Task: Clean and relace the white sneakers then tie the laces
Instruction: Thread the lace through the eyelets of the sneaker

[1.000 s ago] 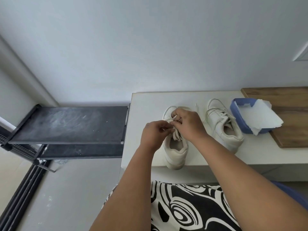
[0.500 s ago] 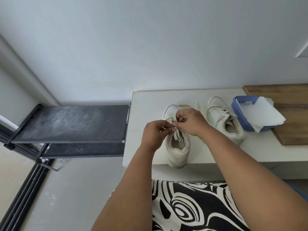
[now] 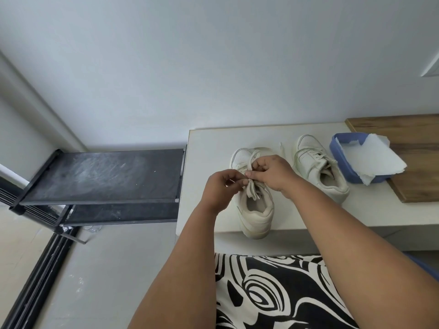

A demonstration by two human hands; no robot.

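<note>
Plain pale wall [image 3: 213, 62] fills the far field, evenly lit. A white table [image 3: 213, 143] stands against it at right, carrying a wooden board [image 3: 413, 134] at its right end. A dusty black rack [image 3: 102, 176] sits left, over light grey floor [image 3: 99, 276].

- A white lace [image 3: 251, 165] is pinched between the curled fingers of the left hand [image 3: 222, 186] and the right hand [image 3: 273, 173], the fingertips of both nearly meeting.
- Directly under the fingers a white sneaker [image 3: 255, 205] is stood on a white bench [image 3: 209, 148], its heel at the near edge.
- Whether a knot has been formed is apparently hidden by the fingers.
- Just right of the right hand's fingers a second sneaker [image 3: 318, 167] is seen, laced.
- Farther right, a blue tub [image 3: 337, 150] holding paper towel [image 3: 373, 160] is set partly on a wooden board [image 3: 415, 138].
- Well left of the left hand's fingers, a black rack [image 3: 102, 174] is seen.
</note>
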